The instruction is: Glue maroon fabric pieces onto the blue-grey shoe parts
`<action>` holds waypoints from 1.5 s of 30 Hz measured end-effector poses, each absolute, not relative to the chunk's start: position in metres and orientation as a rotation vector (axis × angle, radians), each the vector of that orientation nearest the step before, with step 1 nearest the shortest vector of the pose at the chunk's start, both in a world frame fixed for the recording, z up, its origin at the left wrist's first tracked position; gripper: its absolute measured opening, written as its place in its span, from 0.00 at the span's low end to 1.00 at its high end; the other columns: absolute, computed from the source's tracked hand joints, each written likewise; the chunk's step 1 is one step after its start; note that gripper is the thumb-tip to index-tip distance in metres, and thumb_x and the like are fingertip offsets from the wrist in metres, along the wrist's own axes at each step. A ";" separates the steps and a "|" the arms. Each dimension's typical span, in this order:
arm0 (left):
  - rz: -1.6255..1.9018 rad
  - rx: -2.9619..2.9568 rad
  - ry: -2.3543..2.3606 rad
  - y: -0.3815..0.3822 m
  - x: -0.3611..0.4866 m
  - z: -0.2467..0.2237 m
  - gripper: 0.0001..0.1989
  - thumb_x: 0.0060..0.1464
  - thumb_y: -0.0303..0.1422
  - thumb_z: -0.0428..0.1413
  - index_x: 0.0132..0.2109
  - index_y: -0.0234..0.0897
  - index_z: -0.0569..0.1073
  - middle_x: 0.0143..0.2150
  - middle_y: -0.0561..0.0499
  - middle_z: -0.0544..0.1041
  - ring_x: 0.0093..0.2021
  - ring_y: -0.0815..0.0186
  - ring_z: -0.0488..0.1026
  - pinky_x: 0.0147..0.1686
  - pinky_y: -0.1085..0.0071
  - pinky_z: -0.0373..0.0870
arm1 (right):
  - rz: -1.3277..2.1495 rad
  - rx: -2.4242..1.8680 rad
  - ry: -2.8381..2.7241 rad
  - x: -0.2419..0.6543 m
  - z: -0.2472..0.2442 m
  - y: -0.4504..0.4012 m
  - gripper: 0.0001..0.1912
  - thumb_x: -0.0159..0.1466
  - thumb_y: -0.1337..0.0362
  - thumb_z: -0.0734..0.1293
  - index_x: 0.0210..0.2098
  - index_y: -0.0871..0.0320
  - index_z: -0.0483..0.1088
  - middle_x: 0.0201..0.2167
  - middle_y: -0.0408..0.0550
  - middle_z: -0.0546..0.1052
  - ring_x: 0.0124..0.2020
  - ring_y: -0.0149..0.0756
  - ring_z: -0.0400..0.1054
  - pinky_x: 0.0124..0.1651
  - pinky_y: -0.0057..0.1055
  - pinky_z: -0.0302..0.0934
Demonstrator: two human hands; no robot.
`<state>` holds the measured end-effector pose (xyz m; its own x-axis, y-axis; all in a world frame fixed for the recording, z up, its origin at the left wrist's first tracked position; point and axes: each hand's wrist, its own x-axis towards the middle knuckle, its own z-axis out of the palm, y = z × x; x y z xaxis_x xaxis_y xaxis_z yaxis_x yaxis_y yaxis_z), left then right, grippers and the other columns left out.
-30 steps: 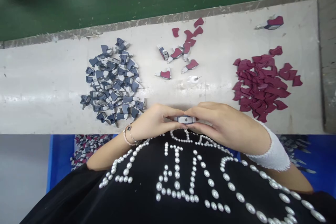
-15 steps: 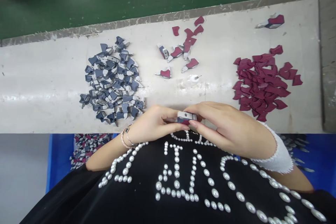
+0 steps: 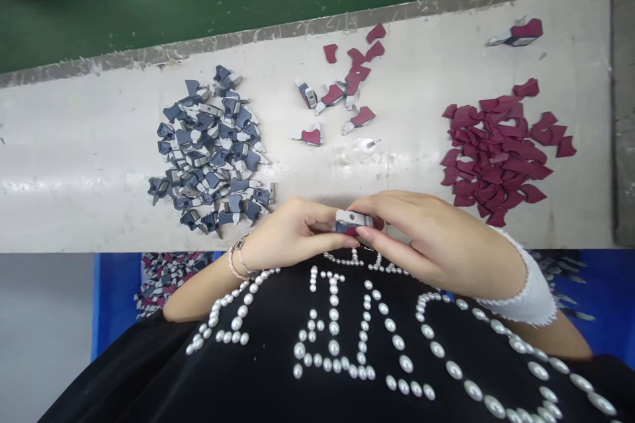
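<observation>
My left hand (image 3: 292, 232) and my right hand (image 3: 421, 238) meet at the table's front edge, both closed on one small grey-and-navy plastic part (image 3: 353, 219). A round hole shows in its pale top face, and a strip of maroon is visible on its lower side. Fingers of the left hand grip one end, while the right thumb and fingers pinch the other. Beyond the hands lies a small clear, white-ended nozzle piece with a thin needle-like tip (image 3: 366, 145). Several grey parts with maroon covers (image 3: 311, 137) are scattered farther back.
A heap of navy-and-grey parts (image 3: 213, 152) lies left on the white table (image 3: 74, 165). Maroon cover pieces (image 3: 496, 152) are piled at right, with a single assembled part (image 3: 520, 33) behind them. Below the table, a blue bin (image 3: 116, 304) holds mixed parts.
The view has shifted slightly, so the table items sit a little differently in the picture. Both hands keep the same hold on the part.
</observation>
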<state>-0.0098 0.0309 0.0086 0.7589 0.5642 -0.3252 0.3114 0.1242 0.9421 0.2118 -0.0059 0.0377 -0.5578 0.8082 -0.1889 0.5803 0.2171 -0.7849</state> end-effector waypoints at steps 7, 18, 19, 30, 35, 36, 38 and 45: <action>0.231 1.471 0.749 0.030 -0.009 0.009 0.09 0.57 0.37 0.62 0.39 0.36 0.82 0.29 0.51 0.81 0.28 0.66 0.77 0.27 0.73 0.73 | 1.235 -1.320 -2.229 0.211 0.038 -0.007 0.10 0.70 0.63 0.59 0.44 0.59 0.70 0.30 0.47 0.76 0.31 0.38 0.70 0.35 0.34 0.60; 0.258 1.491 0.770 0.029 -0.007 0.008 0.09 0.57 0.37 0.61 0.38 0.36 0.82 0.30 0.51 0.82 0.28 0.66 0.77 0.28 0.73 0.73 | 1.254 -1.434 -2.157 0.204 0.037 -0.007 0.12 0.70 0.63 0.58 0.43 0.61 0.70 0.30 0.47 0.74 0.31 0.38 0.67 0.35 0.34 0.58; 0.271 1.472 0.767 0.029 -0.006 0.008 0.08 0.57 0.36 0.61 0.39 0.37 0.82 0.30 0.51 0.82 0.29 0.65 0.78 0.28 0.73 0.73 | 1.261 -1.431 -2.152 0.205 0.037 -0.007 0.12 0.70 0.63 0.58 0.44 0.61 0.70 0.31 0.48 0.75 0.31 0.38 0.68 0.35 0.35 0.59; 0.244 1.459 0.786 0.027 -0.007 0.008 0.11 0.57 0.37 0.61 0.43 0.36 0.82 0.31 0.50 0.82 0.30 0.66 0.78 0.31 0.73 0.74 | 1.240 -1.383 -2.137 0.208 0.035 -0.009 0.10 0.69 0.64 0.60 0.43 0.61 0.71 0.31 0.46 0.74 0.31 0.35 0.67 0.35 0.33 0.59; 0.244 1.500 0.801 0.028 -0.007 0.009 0.10 0.57 0.37 0.61 0.37 0.34 0.82 0.29 0.51 0.81 0.28 0.68 0.75 0.28 0.75 0.71 | 1.205 -1.409 -2.142 0.204 0.036 -0.008 0.09 0.68 0.64 0.60 0.39 0.60 0.71 0.28 0.45 0.72 0.29 0.36 0.65 0.32 0.33 0.56; 0.245 1.485 0.804 0.028 -0.007 0.010 0.10 0.57 0.37 0.61 0.36 0.34 0.82 0.29 0.51 0.81 0.28 0.68 0.76 0.28 0.75 0.72 | 1.204 -1.413 -2.137 0.203 0.036 -0.008 0.09 0.68 0.64 0.60 0.38 0.60 0.71 0.27 0.45 0.72 0.29 0.36 0.65 0.32 0.33 0.56; 0.244 1.413 0.809 0.028 -0.007 0.010 0.10 0.57 0.37 0.61 0.36 0.34 0.81 0.30 0.51 0.82 0.30 0.67 0.77 0.31 0.74 0.74 | 1.236 -1.427 -2.115 0.205 0.035 -0.008 0.10 0.69 0.62 0.60 0.38 0.60 0.70 0.28 0.45 0.72 0.29 0.36 0.65 0.32 0.34 0.57; 0.170 0.914 0.716 0.029 -0.004 -0.001 0.09 0.56 0.35 0.63 0.40 0.32 0.81 0.35 0.47 0.83 0.35 0.65 0.81 0.37 0.72 0.79 | 1.609 -1.334 -1.931 0.209 0.031 -0.002 0.10 0.72 0.58 0.59 0.44 0.56 0.69 0.33 0.42 0.77 0.32 0.33 0.70 0.36 0.32 0.62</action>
<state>-0.0039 0.0293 -0.0009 0.7589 0.4251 -0.4933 0.1578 0.6149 0.7727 0.2090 -0.0017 0.0306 -0.5263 0.7876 -0.3205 0.4573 -0.0556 -0.8875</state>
